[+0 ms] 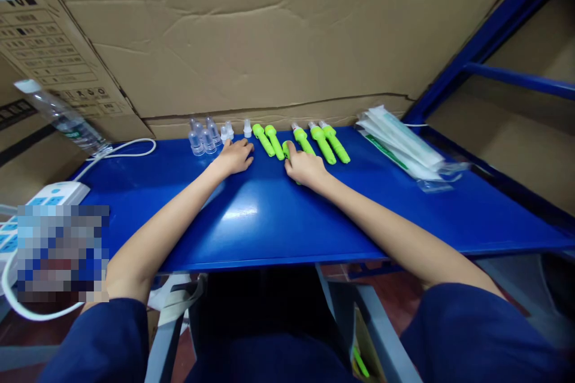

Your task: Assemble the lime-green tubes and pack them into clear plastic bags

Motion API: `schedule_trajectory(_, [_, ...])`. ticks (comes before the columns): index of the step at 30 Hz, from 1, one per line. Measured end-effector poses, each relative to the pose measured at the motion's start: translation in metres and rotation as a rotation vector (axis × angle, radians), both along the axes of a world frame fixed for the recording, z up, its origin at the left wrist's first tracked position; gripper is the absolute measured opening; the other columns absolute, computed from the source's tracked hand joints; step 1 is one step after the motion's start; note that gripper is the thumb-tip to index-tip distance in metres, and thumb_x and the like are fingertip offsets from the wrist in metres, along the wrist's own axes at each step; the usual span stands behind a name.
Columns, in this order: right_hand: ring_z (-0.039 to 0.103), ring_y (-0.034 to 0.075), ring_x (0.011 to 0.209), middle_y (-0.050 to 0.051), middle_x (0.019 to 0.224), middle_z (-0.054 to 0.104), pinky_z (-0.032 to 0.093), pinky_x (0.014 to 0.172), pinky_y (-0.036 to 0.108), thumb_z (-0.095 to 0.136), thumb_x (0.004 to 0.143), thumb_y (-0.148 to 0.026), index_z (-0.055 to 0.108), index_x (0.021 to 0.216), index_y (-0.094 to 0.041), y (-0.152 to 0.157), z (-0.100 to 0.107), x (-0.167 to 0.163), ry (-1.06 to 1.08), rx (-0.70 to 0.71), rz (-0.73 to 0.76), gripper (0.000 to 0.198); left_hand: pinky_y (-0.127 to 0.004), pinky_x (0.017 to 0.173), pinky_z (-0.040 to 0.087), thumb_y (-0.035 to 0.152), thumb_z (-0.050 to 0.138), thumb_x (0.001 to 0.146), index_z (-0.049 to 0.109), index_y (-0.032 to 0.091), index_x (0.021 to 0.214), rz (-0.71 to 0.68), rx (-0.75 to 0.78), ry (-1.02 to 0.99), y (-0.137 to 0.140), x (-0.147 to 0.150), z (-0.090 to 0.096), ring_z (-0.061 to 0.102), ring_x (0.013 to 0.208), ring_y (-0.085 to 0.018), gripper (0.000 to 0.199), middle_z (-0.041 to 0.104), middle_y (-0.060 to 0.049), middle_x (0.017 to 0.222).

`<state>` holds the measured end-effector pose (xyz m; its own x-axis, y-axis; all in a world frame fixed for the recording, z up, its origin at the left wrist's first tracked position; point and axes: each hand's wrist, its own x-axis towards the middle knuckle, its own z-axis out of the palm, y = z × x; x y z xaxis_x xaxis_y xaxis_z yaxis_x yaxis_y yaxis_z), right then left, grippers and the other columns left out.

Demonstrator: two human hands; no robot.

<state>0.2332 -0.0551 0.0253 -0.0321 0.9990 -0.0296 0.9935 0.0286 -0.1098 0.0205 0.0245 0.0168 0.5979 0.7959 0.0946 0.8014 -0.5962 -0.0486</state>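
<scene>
Tabletop [278, 233]: three green flashlights [324, 146] on the right show clear tips, apparently fitted. Two bare-headed flashlights [275, 143] at centre show none; loose clear domes [208, 140] and small translucent caps [247, 128] at left look unused. Judged partway along. Right hand [307, 169]: fingers curled round another flashlight [286, 149], mostly hidden under it, head at the index finger. Left hand [235, 157]: palm down, fingers spread, apparently empty, just beside the caps; underside not visible.

Lime-green tubes [324, 146], clear caps [209, 141], blue surface [269, 233]; 2 navy sleeves [103, 341]; brown cardboard [269, 42] printed black; white power strip [69, 190] with light-blue panels; whitish packets [406, 140], green-striped.
</scene>
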Motion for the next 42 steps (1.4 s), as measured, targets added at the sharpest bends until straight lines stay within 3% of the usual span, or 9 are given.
schedule_trajectory(5, [0.070, 0.043, 0.118, 0.025, 0.132, 0.070, 0.053, 0.094, 0.054, 0.028, 0.102, -0.031, 0.025, 0.167, -0.010, 0.001, -0.003, 0.000, 0.001, 0.011, 0.006, 0.068, -0.064, 0.122, 0.025, 0.023, 0.055, 0.096, 0.047, 0.005, 0.153, 0.124, 0.150, -0.095, 0.019, 0.014, 0.001, 0.035, 0.152, -0.046, 0.061, 0.035, -0.031, 0.166])
schedule_trajectory(7, [0.071, 0.043, 0.118, 0.024, 0.132, 0.071, 0.053, 0.094, 0.054, 0.028, 0.102, -0.031, 0.025, 0.167, -0.010, 0.002, -0.004, 0.000, 0.006, 0.017, 0.010, 0.068, -0.066, 0.123, 0.020, 0.020, 0.054, 0.095, 0.043, 0.007, 0.157, 0.150, 0.185, -0.122, 0.027, 0.018, 0.000, 0.031, 0.155, -0.046, 0.064, 0.032, -0.030, 0.169])
schedule_trajectory(11, [0.071, 0.042, 0.117, 0.022, 0.131, 0.072, 0.054, 0.094, 0.053, 0.029, 0.102, -0.032, 0.025, 0.167, -0.014, 0.001, -0.003, 0.000, 0.011, 0.021, 0.011, 0.068, -0.070, 0.122, 0.017, 0.018, 0.049, 0.093, 0.044, 0.006, 0.157, 0.164, 0.206, -0.156, 0.043, 0.021, -0.002, 0.034, 0.153, -0.048, 0.065, 0.036, -0.031, 0.166])
schedule_trajectory(16, [0.070, 0.042, 0.118, 0.023, 0.132, 0.071, 0.054, 0.094, 0.053, 0.032, 0.103, -0.034, 0.023, 0.167, -0.015, 0.000, -0.002, 0.000, 0.015, 0.028, 0.005, 0.068, -0.068, 0.120, 0.022, 0.016, 0.041, 0.095, 0.053, 0.007, 0.146, 0.168, 0.234, -0.180, 0.052, 0.020, 0.001, 0.041, 0.146, -0.046, 0.053, 0.049, -0.030, 0.154])
schedule_trajectory(22, [0.070, 0.042, 0.118, 0.025, 0.129, 0.071, 0.054, 0.094, 0.054, 0.034, 0.104, -0.035, 0.026, 0.165, -0.010, 0.002, -0.003, 0.002, 0.008, 0.012, -0.016, 0.067, -0.065, 0.117, 0.033, 0.017, 0.053, 0.094, 0.055, 0.007, 0.140, 0.136, 0.241, -0.120, 0.042, 0.008, 0.009, 0.045, 0.142, -0.046, 0.047, 0.055, -0.029, 0.147])
schedule_trajectory(29, [0.070, 0.041, 0.118, 0.025, 0.129, 0.071, 0.055, 0.093, 0.054, 0.037, 0.104, -0.036, 0.028, 0.164, -0.011, 0.001, -0.002, 0.001, -0.027, 0.022, -0.025, 0.065, -0.052, 0.112, 0.046, 0.022, 0.066, 0.093, 0.061, 0.009, 0.127, -0.006, 0.169, -0.043, 0.032, -0.016, 0.013, 0.057, 0.132, -0.040, 0.037, 0.064, -0.024, 0.132])
schedule_trajectory(34, [0.070, 0.042, 0.120, 0.025, 0.128, 0.071, 0.056, 0.094, 0.055, 0.040, 0.104, -0.034, 0.030, 0.164, -0.011, 0.000, 0.001, 0.000, -0.029, 0.026, -0.042, 0.065, -0.048, 0.106, 0.051, 0.032, 0.072, 0.093, 0.060, 0.009, 0.121, -0.014, 0.106, -0.167, 0.019, -0.028, 0.006, 0.064, 0.121, -0.038, 0.038, 0.068, -0.023, 0.122])
schedule_trajectory(38, [0.069, 0.044, 0.121, 0.026, 0.129, 0.070, 0.056, 0.094, 0.057, 0.042, 0.103, -0.031, 0.033, 0.163, -0.012, -0.001, 0.002, 0.000, -0.019, 0.036, -0.049, 0.064, -0.047, 0.101, 0.052, 0.036, 0.064, 0.098, 0.058, 0.013, 0.123, -0.046, 0.121, -0.308, 0.008, -0.037, -0.007, 0.066, 0.115, -0.035, 0.035, 0.071, -0.019, 0.118])
schedule_trajectory(42, [0.069, 0.046, 0.120, 0.028, 0.129, 0.069, 0.056, 0.092, 0.059, 0.043, 0.103, -0.033, 0.037, 0.159, -0.012, -0.001, 0.001, 0.000, -0.010, 0.064, -0.057, 0.061, -0.043, 0.095, 0.053, 0.038, 0.061, 0.099, 0.056, 0.015, 0.126, 0.014, 0.083, -0.393, 0.000, -0.042, -0.014, 0.069, 0.108, -0.033, 0.036, 0.072, -0.017, 0.114])
